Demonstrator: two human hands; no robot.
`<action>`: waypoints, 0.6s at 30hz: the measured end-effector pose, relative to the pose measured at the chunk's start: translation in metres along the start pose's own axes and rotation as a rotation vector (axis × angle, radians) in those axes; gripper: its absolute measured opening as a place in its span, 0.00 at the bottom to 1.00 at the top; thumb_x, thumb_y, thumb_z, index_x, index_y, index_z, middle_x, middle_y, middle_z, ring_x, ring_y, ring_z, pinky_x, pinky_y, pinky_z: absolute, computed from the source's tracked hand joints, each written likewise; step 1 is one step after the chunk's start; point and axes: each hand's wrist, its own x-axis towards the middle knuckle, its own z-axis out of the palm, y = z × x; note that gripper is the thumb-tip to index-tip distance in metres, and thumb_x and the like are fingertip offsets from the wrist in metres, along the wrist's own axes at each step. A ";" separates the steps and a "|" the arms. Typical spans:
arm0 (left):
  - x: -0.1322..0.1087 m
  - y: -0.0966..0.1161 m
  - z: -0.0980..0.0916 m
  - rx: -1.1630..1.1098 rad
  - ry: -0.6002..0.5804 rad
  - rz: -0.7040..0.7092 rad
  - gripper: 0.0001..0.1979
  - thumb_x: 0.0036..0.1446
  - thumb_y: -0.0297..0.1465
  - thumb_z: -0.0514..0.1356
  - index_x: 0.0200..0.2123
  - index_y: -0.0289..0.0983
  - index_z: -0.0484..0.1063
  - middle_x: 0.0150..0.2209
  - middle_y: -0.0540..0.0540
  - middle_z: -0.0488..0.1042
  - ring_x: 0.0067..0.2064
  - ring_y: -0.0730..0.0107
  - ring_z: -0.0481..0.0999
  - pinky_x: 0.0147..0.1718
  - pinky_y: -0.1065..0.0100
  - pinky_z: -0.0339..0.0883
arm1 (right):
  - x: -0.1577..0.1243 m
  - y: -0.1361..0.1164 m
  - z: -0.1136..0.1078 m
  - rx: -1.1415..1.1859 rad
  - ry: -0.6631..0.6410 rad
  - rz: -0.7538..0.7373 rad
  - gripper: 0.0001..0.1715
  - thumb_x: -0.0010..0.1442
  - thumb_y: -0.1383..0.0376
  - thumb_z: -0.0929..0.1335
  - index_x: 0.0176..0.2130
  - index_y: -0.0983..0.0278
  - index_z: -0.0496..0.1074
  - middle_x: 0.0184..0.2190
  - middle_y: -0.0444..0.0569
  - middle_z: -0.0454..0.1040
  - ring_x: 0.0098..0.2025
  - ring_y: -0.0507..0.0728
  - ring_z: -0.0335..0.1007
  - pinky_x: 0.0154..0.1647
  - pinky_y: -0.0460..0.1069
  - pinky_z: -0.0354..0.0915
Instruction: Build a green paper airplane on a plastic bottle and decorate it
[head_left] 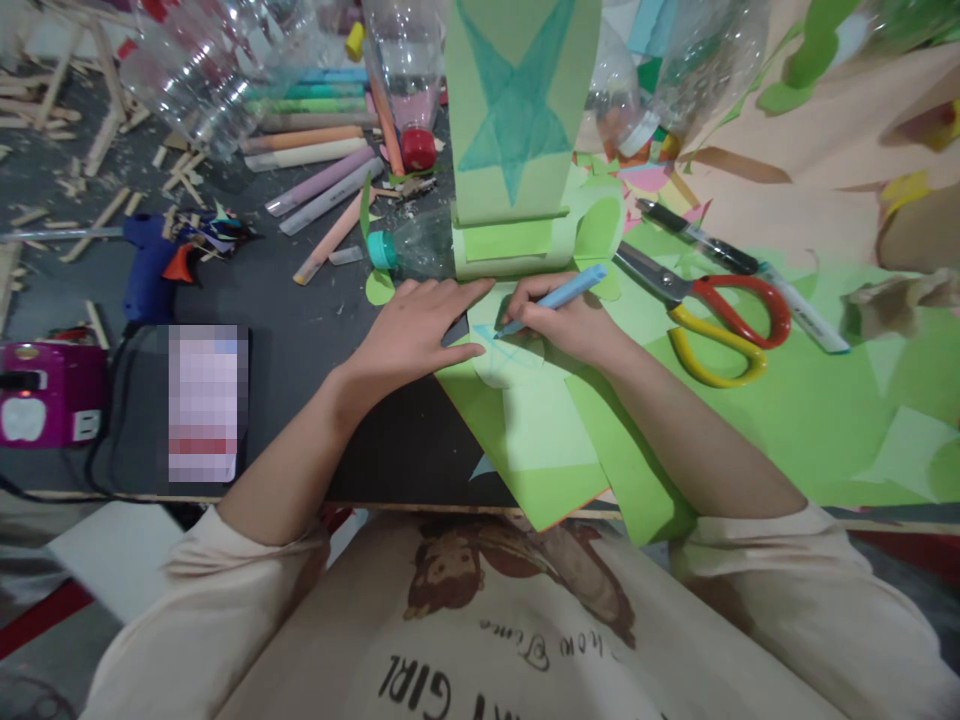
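Note:
In my right hand (559, 315) is a blue marker (574, 290), its tip down on a pale green piece of paper (510, 368) that bears light blue lines. My left hand (427, 325) lies flat with its fingers spread, pressing on the left side of that paper. Green sheets (551, 425) lie beneath it. Just beyond my hands a plastic bottle (424, 243) with a teal cap rests on its side, wrapped in pale green paper. Above it stands a green paper strip (517, 120) with a teal star coloured on it.
Scissors (686, 295) with red and yellow handles lie to the right, beside a black pen (697, 235). To the left are a blue glue gun (150, 265), a phone (206, 405) and a purple box (52, 395). Several markers (322, 185), plastic bottles and wood sticks (97, 140) fill the back.

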 end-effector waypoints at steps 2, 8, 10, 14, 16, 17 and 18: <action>0.000 0.000 0.001 0.003 0.007 0.001 0.38 0.64 0.56 0.44 0.67 0.37 0.56 0.50 0.38 0.73 0.50 0.51 0.71 0.46 0.62 0.56 | 0.000 -0.001 0.001 0.032 0.026 -0.018 0.05 0.46 0.66 0.64 0.21 0.63 0.68 0.19 0.43 0.68 0.23 0.50 0.60 0.26 0.48 0.58; 0.001 -0.001 0.002 0.005 0.009 0.004 0.39 0.63 0.57 0.44 0.67 0.37 0.56 0.51 0.38 0.73 0.50 0.51 0.71 0.45 0.62 0.56 | -0.001 -0.002 0.002 -0.013 0.025 -0.068 0.07 0.48 0.64 0.66 0.22 0.63 0.68 0.19 0.43 0.67 0.25 0.52 0.62 0.28 0.48 0.59; 0.000 -0.001 0.001 0.001 0.015 0.004 0.39 0.63 0.58 0.44 0.67 0.37 0.57 0.51 0.38 0.73 0.50 0.51 0.71 0.46 0.62 0.56 | -0.001 -0.002 0.002 -0.046 0.027 -0.078 0.07 0.48 0.64 0.65 0.22 0.63 0.68 0.19 0.43 0.67 0.26 0.52 0.62 0.29 0.49 0.58; 0.000 -0.001 0.000 -0.011 0.011 0.003 0.40 0.63 0.58 0.43 0.67 0.37 0.57 0.50 0.38 0.73 0.50 0.51 0.71 0.46 0.62 0.57 | -0.001 -0.001 0.000 -0.061 0.008 -0.049 0.06 0.47 0.66 0.65 0.20 0.63 0.67 0.19 0.42 0.66 0.25 0.51 0.60 0.27 0.48 0.56; 0.000 -0.001 0.000 -0.015 0.013 0.004 0.40 0.63 0.58 0.42 0.67 0.37 0.57 0.50 0.38 0.73 0.50 0.52 0.71 0.46 0.62 0.57 | 0.000 -0.001 0.000 -0.031 -0.007 -0.010 0.06 0.46 0.66 0.65 0.20 0.63 0.67 0.18 0.42 0.66 0.23 0.51 0.59 0.25 0.48 0.55; 0.000 -0.001 0.000 -0.016 0.015 0.003 0.40 0.63 0.58 0.42 0.67 0.37 0.57 0.50 0.38 0.73 0.49 0.52 0.71 0.46 0.62 0.57 | 0.000 -0.001 0.000 -0.006 -0.009 0.003 0.06 0.46 0.67 0.65 0.20 0.63 0.67 0.18 0.42 0.66 0.23 0.51 0.58 0.25 0.48 0.55; 0.000 0.000 0.000 -0.016 0.016 0.003 0.40 0.63 0.58 0.42 0.67 0.37 0.57 0.50 0.38 0.74 0.49 0.51 0.71 0.46 0.62 0.57 | 0.000 -0.001 0.000 0.019 -0.004 0.008 0.06 0.46 0.67 0.64 0.20 0.63 0.67 0.18 0.42 0.66 0.23 0.50 0.58 0.25 0.48 0.56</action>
